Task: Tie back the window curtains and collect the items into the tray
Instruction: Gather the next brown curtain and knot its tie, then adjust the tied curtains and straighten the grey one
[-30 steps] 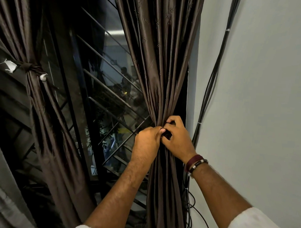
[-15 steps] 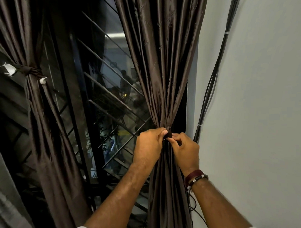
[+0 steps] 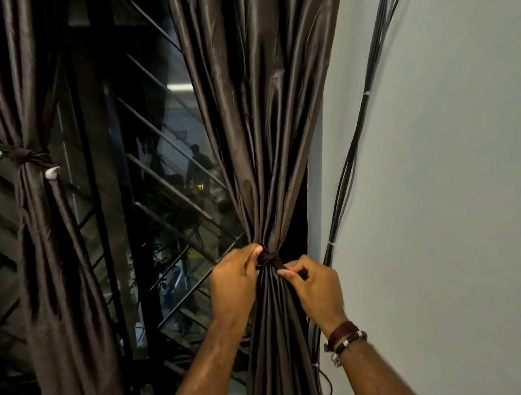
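The right brown satin curtain (image 3: 256,114) hangs gathered into a narrow bundle. A dark brown tie band (image 3: 269,259) is knotted round its waist. My left hand (image 3: 235,282) grips the left end of the tie beside the knot. My right hand (image 3: 315,285) pinches the right end between thumb and fingers. The left curtain (image 3: 36,248) is gathered too, with its own dark tie (image 3: 27,155) wrapped round it and white ends sticking out. No tray is in view.
Between the curtains is a dark window (image 3: 165,194) with slanted metal bars. A bundle of black cables (image 3: 352,159) runs down the pale wall (image 3: 445,203) just right of the right curtain, close to my right wrist.
Both hands dropped a little and drew apart, so the knot of the tie now shows between them. Earlier the fingers met over the bundle and hid it.
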